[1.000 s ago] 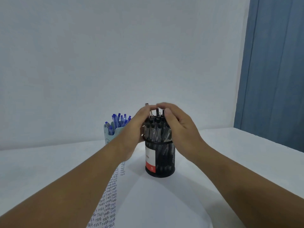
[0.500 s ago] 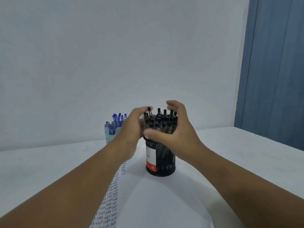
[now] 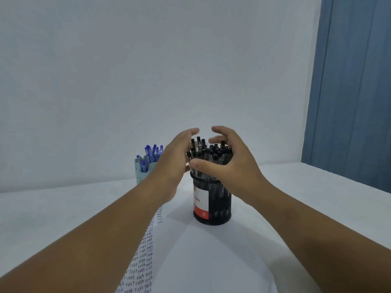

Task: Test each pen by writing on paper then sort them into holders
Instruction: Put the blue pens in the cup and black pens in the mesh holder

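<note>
Black pens (image 3: 208,154) stand bundled in a black mesh holder (image 3: 220,199), directly between the two hands. Nearest the viewer, below and between the forearms, lies a white sheet of paper (image 3: 201,261); the word "test" is written repeatedly in columns along its left part, under the left forearm. The sheet rests on a white table (image 3: 53,208). The mesh holder stands upright at the far end of the sheet; a white and red label faces forward on its wall. The left hand (image 3: 171,166) cups the left side of the pen bundle, fingers curved over the tops; the right hand (image 3: 230,163) wraps the right side, thumb laid across the front of the barrels, fingers arched above the caps. Beyond the left hand, just behind its wrist, stands a light blue holder (image 3: 140,174) containing blue pens (image 3: 151,154). Farthest back: a pale wall (image 3: 148,70); a blue curtain (image 3: 351,92) right of the right hand.
</note>
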`<act>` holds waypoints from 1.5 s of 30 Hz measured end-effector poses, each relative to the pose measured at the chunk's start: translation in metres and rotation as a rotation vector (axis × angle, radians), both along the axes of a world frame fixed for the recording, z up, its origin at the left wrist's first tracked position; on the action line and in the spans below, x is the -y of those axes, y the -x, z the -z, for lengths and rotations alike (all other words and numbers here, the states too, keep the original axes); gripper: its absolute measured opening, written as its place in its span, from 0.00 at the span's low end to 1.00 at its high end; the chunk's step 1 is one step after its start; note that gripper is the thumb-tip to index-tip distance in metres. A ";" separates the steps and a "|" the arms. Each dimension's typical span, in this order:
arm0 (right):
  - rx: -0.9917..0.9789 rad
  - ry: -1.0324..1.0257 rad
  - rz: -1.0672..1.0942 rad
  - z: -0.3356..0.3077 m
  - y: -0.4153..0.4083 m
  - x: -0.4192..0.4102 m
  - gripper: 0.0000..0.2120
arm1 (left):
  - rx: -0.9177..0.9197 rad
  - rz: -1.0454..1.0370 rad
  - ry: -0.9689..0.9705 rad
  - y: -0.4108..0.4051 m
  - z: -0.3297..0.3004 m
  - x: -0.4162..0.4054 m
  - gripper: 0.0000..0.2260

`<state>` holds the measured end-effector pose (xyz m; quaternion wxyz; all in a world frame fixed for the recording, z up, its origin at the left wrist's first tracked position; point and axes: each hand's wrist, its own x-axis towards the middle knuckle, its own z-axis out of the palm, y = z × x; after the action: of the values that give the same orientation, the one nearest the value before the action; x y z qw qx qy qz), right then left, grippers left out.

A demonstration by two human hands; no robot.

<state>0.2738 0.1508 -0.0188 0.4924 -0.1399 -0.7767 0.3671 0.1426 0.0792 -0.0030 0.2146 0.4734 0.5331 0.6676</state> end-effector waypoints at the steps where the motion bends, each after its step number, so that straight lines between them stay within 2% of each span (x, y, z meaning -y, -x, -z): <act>1: 0.008 -0.002 0.011 0.002 0.001 0.000 0.38 | -0.013 -0.009 0.009 -0.002 0.001 0.000 0.14; 5: 0.063 -0.009 0.023 0.002 -0.001 -0.001 0.39 | -0.051 -0.020 0.046 -0.005 0.009 0.000 0.16; 8: 0.040 -0.003 -0.023 0.003 -0.002 -0.001 0.29 | -0.038 0.000 0.057 -0.006 0.009 0.002 0.16; 10: -0.005 -0.017 -0.032 0.004 -0.001 0.000 0.26 | -0.036 0.009 0.082 -0.007 0.006 0.002 0.15; 14: -0.071 -0.033 -0.035 -0.002 -0.001 0.000 0.29 | -0.105 0.063 0.136 -0.009 -0.003 0.004 0.18; 16: -0.044 -0.044 -0.027 -0.008 -0.005 -0.003 0.32 | -0.142 0.052 0.151 -0.006 -0.006 0.004 0.22; 19: 0.017 -0.025 -0.028 -0.012 -0.012 -0.007 0.34 | -0.091 0.057 0.131 -0.001 -0.002 0.006 0.25; 22: 0.052 -0.045 -0.004 -0.007 -0.012 -0.007 0.28 | -0.094 0.078 0.143 -0.004 0.004 0.005 0.19; 25: 0.006 0.001 0.005 0.000 -0.009 -0.006 0.19 | -0.113 0.084 0.164 -0.011 0.006 0.002 0.14; 26: -0.006 -0.001 0.022 0.001 -0.008 -0.006 0.20 | -0.108 0.083 0.150 -0.012 0.007 0.002 0.14; 28: -0.004 -0.010 0.038 0.004 -0.010 -0.009 0.29 | -0.090 0.084 0.109 -0.013 0.008 0.002 0.15; 31: 0.046 0.044 -0.046 0.006 -0.014 -0.009 0.38 | -0.062 0.106 0.091 -0.013 0.012 0.001 0.17; 35: 0.063 -0.055 -0.003 0.009 -0.012 -0.008 0.36 | -0.058 0.154 0.135 -0.013 0.012 -0.002 0.23; 38: 0.003 -0.049 -0.002 0.007 -0.011 -0.008 0.35 | -0.089 0.155 0.120 -0.012 0.005 0.000 0.21; 40: 0.024 -0.022 -0.022 0.003 -0.013 -0.010 0.40 | -0.145 0.126 0.122 -0.010 0.003 0.001 0.20; 43: 0.092 0.011 -0.047 0.000 -0.017 -0.013 0.48 | -0.188 0.101 0.116 -0.008 0.007 0.003 0.22; 45: 0.119 0.018 -0.036 0.001 -0.017 -0.013 0.47 | -0.138 0.104 0.108 -0.006 0.011 0.003 0.26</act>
<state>0.2908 0.1639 -0.0195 0.4374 -0.1519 -0.8037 0.3737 0.1491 0.0762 -0.0140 0.2368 0.5331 0.5566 0.5915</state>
